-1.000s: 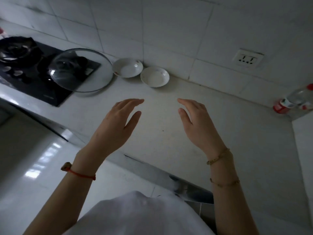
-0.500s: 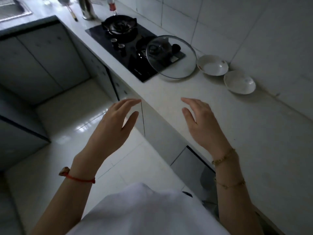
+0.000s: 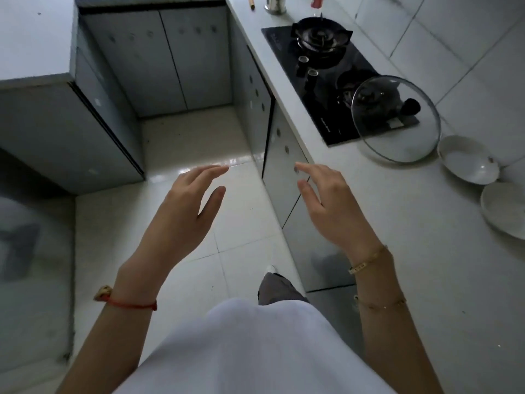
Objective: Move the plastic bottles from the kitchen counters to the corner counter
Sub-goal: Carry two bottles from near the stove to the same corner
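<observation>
My left hand (image 3: 181, 211) hangs open over the tiled floor, fingers spread, holding nothing. My right hand (image 3: 329, 206) is open too, raised over the front edge of the white counter (image 3: 426, 265). At the far top of the counter, past the stove, the red-labelled bottom of a bottle (image 3: 316, 0) shows, cut off by the frame edge. No other plastic bottle is in sight.
A black gas stove (image 3: 326, 66) sits in the counter, with a glass lid (image 3: 396, 118) leaning on its near end. Two white bowls (image 3: 468, 160) (image 3: 504, 209) lie beyond it. A metal cup (image 3: 274, 4) stands near the bottle. Grey cabinets (image 3: 170, 61) line the floor.
The view has swung left, away from the corner with the bottle lying there, toward the stove and floor. Both hands stay open and empty in front of me.
</observation>
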Motion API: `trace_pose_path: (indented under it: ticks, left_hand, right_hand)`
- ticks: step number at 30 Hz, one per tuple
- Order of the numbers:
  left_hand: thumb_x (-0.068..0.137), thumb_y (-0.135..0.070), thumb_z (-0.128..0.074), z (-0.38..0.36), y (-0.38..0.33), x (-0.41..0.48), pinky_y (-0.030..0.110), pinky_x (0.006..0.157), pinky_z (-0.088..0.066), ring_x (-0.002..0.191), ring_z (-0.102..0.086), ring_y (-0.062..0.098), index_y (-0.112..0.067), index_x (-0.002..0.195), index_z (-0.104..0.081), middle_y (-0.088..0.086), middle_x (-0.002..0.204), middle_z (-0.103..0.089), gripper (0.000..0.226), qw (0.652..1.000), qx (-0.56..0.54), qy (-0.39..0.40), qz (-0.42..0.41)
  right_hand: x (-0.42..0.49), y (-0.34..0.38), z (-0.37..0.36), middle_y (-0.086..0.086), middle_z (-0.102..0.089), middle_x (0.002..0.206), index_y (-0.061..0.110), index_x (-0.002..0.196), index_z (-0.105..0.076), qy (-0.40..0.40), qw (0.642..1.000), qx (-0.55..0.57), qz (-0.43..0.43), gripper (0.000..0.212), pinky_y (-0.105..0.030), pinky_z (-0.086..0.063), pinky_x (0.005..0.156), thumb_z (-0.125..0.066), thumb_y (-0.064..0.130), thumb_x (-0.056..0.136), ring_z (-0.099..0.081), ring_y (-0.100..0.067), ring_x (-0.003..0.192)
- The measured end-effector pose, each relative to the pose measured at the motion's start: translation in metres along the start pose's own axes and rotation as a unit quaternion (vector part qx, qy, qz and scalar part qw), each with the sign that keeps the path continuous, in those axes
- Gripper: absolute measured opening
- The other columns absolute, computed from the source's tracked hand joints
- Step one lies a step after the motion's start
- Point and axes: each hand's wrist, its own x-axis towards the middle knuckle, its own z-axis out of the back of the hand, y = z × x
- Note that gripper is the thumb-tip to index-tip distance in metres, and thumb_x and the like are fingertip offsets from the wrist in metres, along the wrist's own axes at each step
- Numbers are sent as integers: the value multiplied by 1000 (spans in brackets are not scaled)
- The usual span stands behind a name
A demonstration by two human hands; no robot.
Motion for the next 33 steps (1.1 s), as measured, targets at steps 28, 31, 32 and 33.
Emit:
trace_pose_path:
  ticks: [28,31,32,33]
  left_hand:
    - [97,-31,-43,56,130,268,36,109,-38,130,-46,14,-20,135,-51,-2,136,-54,40,984,51,-103,133]
    - [97,-31,-43,58,143,295,32,110,-36,130,-45,12,-21,135,-51,-3,136,-54,40,984,47,-105,137]
    - [97,-31,-43,58,148,304,31,110,-36,130,-45,12,-21,135,-50,-3,136,-54,40,984,45,-105,137]
    - [97,-30,-44,58,152,313,31,110,-36,130,-45,12,-21,135,-50,-3,136,-54,39,984,43,-103,137]
  right_hand:
    - [391,41,-37,3,-52,135,20,136,-44,105,980,6,167,38,-38,-36,110,-36,29,100,-40,-14,129]
    - [419,40,-42,4,-51,136,21,137,-44,116,980,8,160,39,-37,-36,111,-36,30,100,-39,-13,131]
    - [428,39,-43,4,-51,136,20,137,-44,118,980,9,158,39,-37,-36,111,-36,30,100,-39,-13,131]
    - [437,38,-45,3,-52,136,20,137,-44,120,981,9,154,39,-37,-36,110,-36,30,100,-39,-13,131]
